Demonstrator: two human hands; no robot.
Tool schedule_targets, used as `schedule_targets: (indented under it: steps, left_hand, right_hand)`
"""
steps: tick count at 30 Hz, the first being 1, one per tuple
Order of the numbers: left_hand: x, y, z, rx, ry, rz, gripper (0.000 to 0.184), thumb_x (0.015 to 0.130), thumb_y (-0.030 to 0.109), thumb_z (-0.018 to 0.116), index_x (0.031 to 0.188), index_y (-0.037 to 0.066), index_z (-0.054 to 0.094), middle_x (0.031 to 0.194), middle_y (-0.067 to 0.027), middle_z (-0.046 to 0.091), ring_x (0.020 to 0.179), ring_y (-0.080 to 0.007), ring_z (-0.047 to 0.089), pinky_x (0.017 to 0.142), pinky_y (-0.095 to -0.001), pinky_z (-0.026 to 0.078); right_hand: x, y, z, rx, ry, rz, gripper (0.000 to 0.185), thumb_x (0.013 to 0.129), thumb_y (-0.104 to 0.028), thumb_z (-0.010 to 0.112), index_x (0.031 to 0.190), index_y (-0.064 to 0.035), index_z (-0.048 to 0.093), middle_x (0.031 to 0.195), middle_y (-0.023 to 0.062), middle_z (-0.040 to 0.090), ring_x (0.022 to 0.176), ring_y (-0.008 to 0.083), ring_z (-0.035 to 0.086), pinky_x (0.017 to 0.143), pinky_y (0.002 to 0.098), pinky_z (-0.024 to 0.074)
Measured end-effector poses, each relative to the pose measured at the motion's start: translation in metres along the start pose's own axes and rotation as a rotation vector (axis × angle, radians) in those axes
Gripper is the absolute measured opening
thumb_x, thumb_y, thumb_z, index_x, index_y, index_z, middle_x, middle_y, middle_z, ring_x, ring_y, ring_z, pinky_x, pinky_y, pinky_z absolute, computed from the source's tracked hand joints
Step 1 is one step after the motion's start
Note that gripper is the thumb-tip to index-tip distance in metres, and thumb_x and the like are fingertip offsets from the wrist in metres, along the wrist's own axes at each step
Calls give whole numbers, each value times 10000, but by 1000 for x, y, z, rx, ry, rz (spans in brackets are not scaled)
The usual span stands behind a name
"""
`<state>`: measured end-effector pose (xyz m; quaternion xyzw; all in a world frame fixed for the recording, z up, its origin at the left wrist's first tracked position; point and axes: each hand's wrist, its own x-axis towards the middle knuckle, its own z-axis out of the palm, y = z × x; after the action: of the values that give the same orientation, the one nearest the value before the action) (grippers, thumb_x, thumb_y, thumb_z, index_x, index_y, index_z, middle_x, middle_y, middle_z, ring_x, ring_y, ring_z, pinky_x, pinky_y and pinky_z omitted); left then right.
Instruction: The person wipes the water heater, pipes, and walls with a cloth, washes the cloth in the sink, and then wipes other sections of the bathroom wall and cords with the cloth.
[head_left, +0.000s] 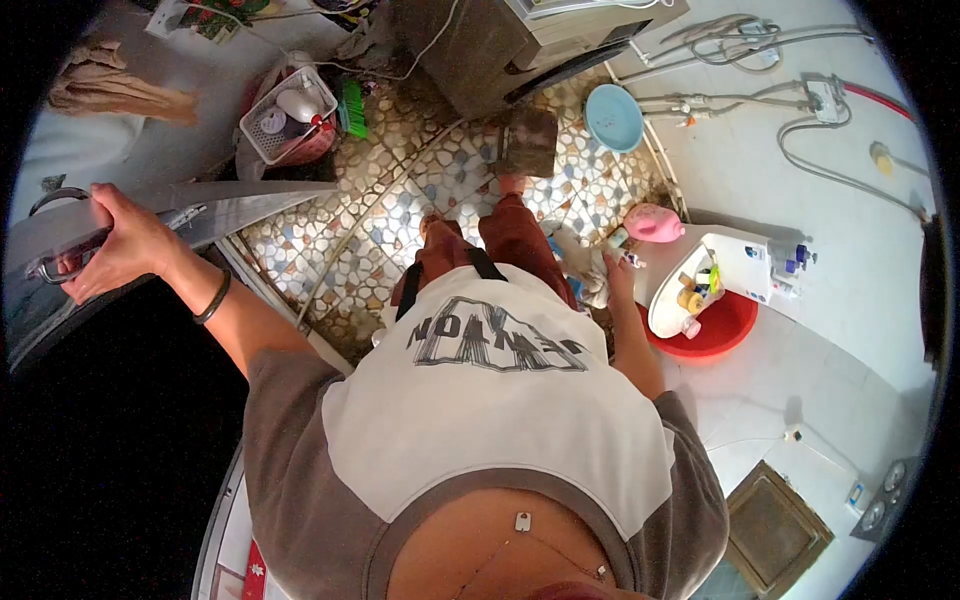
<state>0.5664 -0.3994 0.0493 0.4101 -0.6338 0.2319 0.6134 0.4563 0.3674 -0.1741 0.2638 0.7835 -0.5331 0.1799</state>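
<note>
Left hand [130, 235]: half curled round the handle [50, 271], presumably to steady the one door [235, 211] at the person's left.
Right hand [620, 280]: hangs low beside pale cloth [593, 290]; whether it grips anything, I can't tell.
Basins: two, blue [614, 118] and red [742, 325], perhaps kept aside for footroom.

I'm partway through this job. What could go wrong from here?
1. The left hand is on the door handle, so its fingers might get pinched if the door swings shut.
2. The door's far edge points towards the white basket and green brush; swinging it that way could knock them.
3. The right arm hangs close beside the red basin, so turning might bump it.
</note>
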Motion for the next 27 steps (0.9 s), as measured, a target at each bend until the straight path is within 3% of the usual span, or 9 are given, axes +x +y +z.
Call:
schedule_targets:
  steps: [3, 6, 9, 12, 18, 21, 24, 27]
  left_hand:
    - [-3, -6, 3, 34, 18, 26, 954, 598, 453, 845, 1133, -147, 331, 1052, -233, 407, 976, -383, 469, 789, -526, 412]
    - [-5, -15, 9, 59, 50, 81, 982, 594, 466, 843, 1147, -156, 322, 1050, -236, 414, 964, -394, 477, 784, -536, 416]
    - [-6, -16, 13, 48, 68, 104, 1006, 592, 486, 834, 1154, -166, 314, 1044, -237, 419, 941, -402, 483, 765, -541, 419]
    - [-4, -8, 8, 119, 72, 116, 997, 593, 496, 822, 1147, -161, 316, 1035, -235, 417, 915, -398, 480, 739, -536, 420]
    - [-4, -8, 6, 110, 5, 85, 1045, 585, 574, 818, 1152, -152, 324, 1017, -226, 411, 920, -385, 465, 710, -517, 428]
    - [-6, -11, 6, 140, 18, 70, 1066, 580, 612, 823, 1149, -141, 327, 1019, -225, 415, 921, -386, 470, 713, -508, 434]
    - [-6, -11, 1, 116, -5, 60, 1070, 582, 617, 828, 1154, -135, 326, 1022, -222, 420, 925, -390, 477, 715, -511, 434]
    - [-1, -11, -6, 41, -25, 77, 1062, 581, 610, 835, 1153, -127, 328, 1025, -222, 425, 929, -393, 485, 720, -518, 434]
  right_hand:
    - [-4, 7, -10, -187, 37, 12, 312, 950, -242, 647, 1123, 14, 685, 1020, 58, 689, 890, 132, 632, 785, 297, 510]
    - [23, 61, -36, -216, 110, -99, 469, 885, -379, 715, 1045, 62, 704, 945, 93, 700, 839, 162, 621, 781, 319, 499]
    - [-14, 15, -21, -68, 81, -52, 466, 903, -378, 693, 1031, 70, 701, 929, 103, 700, 839, 163, 620, 773, 324, 496]
    - [-17, -1, -21, -186, 15, -57, 361, 945, -247, 650, 1173, 32, 664, 1042, 65, 693, 916, 141, 639, 799, 284, 511]
    - [-1, -15, -15, -258, -4, -99, 377, 945, -260, 649, 1188, 29, 656, 1058, 71, 693, 934, 152, 640, 806, 291, 506]
    - [10, -11, -13, -156, -36, -19, 381, 944, -260, 650, 1195, 27, 650, 1077, 83, 688, 948, 167, 639, 826, 302, 501]
    - [5, -17, -13, -293, -53, -173, 382, 942, -257, 653, 1197, 28, 647, 1072, 91, 686, 945, 178, 638, 837, 315, 500]
    - [17, 3, -22, -297, -21, -138, 379, 940, -248, 656, 1198, 31, 647, 1052, 91, 688, 932, 180, 637, 843, 323, 499]
